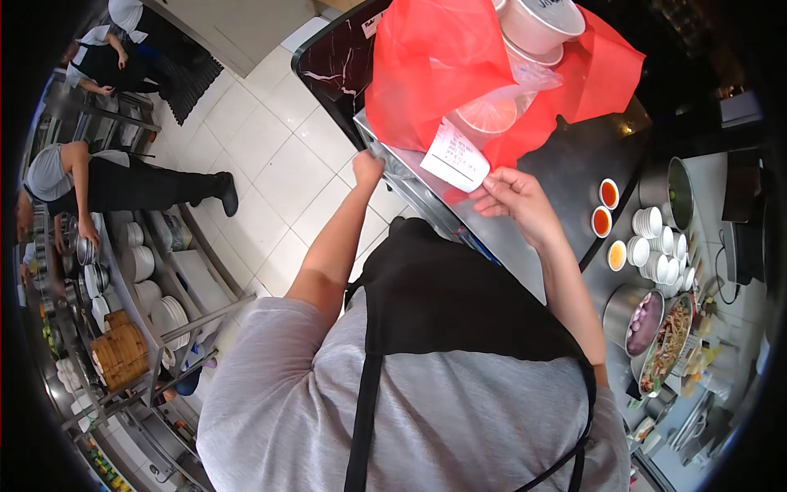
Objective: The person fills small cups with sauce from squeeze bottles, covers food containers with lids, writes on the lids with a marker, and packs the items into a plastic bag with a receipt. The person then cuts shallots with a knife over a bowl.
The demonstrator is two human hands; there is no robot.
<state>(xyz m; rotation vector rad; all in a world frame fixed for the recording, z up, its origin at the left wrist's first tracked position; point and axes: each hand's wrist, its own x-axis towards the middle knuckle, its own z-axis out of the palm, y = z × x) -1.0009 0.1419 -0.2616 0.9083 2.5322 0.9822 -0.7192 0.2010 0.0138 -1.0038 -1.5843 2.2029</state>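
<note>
Between the thumb and fingers of my right hand (516, 201) is the lower end of a printed paper receipt (456, 156). Just behind the receipt is a red bag (438, 74), spread open around stacked white takeaway tubs (541, 25) and a clear-wrapped container (488, 115). My left hand (368, 169) is closed by the counter's left edge, next to some clear plastic (398, 166); what it grips, if anything, I cannot make out.
Small sauce cups (601, 221) stand on the steel counter (557, 176) at right. Beyond them are stacked white cups (656, 246), metal pots (631, 316) and a tray of chopped food (666, 344). Co-workers (106, 180) stand at left by shelves of plates (168, 320).
</note>
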